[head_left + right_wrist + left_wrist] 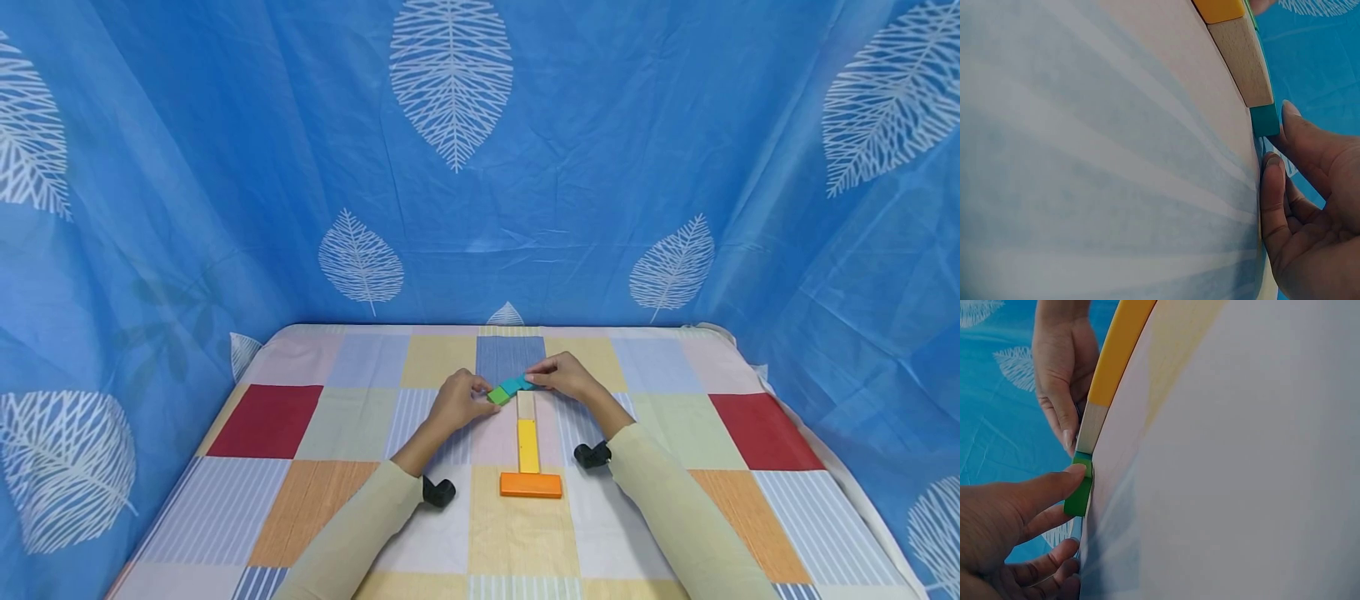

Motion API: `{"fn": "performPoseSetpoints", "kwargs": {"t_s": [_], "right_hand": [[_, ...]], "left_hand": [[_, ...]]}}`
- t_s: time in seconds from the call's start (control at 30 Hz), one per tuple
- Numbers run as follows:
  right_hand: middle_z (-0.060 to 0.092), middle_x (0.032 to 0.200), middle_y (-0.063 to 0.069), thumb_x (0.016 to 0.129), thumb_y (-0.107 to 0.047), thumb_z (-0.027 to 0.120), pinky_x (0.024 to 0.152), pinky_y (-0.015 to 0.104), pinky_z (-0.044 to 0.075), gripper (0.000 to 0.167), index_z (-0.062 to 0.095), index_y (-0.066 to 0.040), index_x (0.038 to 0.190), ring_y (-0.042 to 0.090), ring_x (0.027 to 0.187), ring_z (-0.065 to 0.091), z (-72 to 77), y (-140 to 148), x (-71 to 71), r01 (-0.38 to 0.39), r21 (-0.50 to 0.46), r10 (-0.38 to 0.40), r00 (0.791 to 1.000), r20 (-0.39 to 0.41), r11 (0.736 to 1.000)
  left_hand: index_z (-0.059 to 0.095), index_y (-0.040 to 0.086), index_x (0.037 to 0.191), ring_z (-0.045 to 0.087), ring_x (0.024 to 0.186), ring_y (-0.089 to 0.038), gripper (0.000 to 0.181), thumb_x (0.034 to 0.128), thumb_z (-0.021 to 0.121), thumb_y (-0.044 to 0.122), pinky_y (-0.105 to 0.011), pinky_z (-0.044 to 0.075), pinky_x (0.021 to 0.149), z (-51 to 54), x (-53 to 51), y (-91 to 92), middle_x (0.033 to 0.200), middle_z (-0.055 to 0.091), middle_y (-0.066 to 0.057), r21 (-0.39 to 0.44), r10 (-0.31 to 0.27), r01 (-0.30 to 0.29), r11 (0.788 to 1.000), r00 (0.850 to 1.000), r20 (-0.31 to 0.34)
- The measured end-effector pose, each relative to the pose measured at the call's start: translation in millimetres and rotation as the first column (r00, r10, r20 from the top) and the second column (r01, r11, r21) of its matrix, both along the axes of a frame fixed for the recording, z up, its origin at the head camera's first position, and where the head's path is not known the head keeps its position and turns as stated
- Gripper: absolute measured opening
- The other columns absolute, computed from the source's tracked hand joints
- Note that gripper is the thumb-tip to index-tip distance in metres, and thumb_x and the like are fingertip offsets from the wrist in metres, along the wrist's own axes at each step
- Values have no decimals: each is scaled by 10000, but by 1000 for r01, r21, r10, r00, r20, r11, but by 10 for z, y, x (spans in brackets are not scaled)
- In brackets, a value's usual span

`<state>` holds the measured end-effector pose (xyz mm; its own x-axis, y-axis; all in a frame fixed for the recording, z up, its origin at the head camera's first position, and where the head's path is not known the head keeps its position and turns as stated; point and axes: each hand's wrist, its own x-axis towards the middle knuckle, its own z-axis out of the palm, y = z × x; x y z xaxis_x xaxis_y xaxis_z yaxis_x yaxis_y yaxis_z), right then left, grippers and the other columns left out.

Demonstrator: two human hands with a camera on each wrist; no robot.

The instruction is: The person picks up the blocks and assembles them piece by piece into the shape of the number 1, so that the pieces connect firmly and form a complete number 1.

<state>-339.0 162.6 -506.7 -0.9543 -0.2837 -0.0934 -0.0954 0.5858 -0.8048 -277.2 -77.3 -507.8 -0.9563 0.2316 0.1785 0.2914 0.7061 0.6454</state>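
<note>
A slanted row of small blocks lies at the far middle of the table in the head view: a green block (498,396) at the left and teal blocks (511,386) toward the right. My left hand (457,402) pinches the green block between thumb and finger; the left wrist view shows the thumb on the green block (1077,499). At the row's other end, my right hand (564,375) holds the end teal block (1264,120) at its edge by the fingertips. Just below the row, a plain wood block (526,406) meets a yellow block (528,446) in a straight line.
An orange block (531,485) lies crosswise at the near end of the yellow block. A patchwork cloth (352,425) covers the table. Blue curtains with white leaves (450,250) hang behind and at both sides. Dark wrist-worn devices (439,492) sit by the sleeves.
</note>
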Motion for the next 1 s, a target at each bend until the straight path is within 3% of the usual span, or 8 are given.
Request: {"fn": "performPoseSetpoints", "kwargs": {"t_s": [0.6,0.73,0.9,1.0], "right_hand": [[744,1067,98,951,-231,739,704,279,550,265,777,-42,1133,133,805,629,1,-4,3,-3,4,3,1000,1,1000],[741,1073,95,955,-239,733,710,284,548,265,778,-50,1135,138,813,627,1,-1,5,1,8,-1,1000,-1,1000],[735,1074,93,975,-260,707,720,288,553,283,771,-42,1144,143,807,620,-24,17,12,24,13,-24,1000,4,1000],[716,976,80,999,-278,672,702,275,542,303,765,-12,1110,143,778,607,-23,36,-2,29,-4,-29,999,16,1000]], "left_hand": [[804,55,1022,580,840,-208,335,753,921,216,-330,493,715,-20,-8,-9,931,642,-81,-8,-16,16,1000,1000,-7],[798,55,1045,588,861,-206,358,754,920,223,-342,507,737,-19,-23,-15,947,644,-80,-3,-27,27,1000,1000,16],[781,49,1105,631,915,-236,393,778,904,231,-371,538,771,18,-67,-66,1001,687,-100,16,-97,97,995,993,64],[760,36,1159,663,950,-271,370,844,849,208,-394,559,794,87,-119,-162,1046,721,-131,58,-152,147,987,983,100]]}}
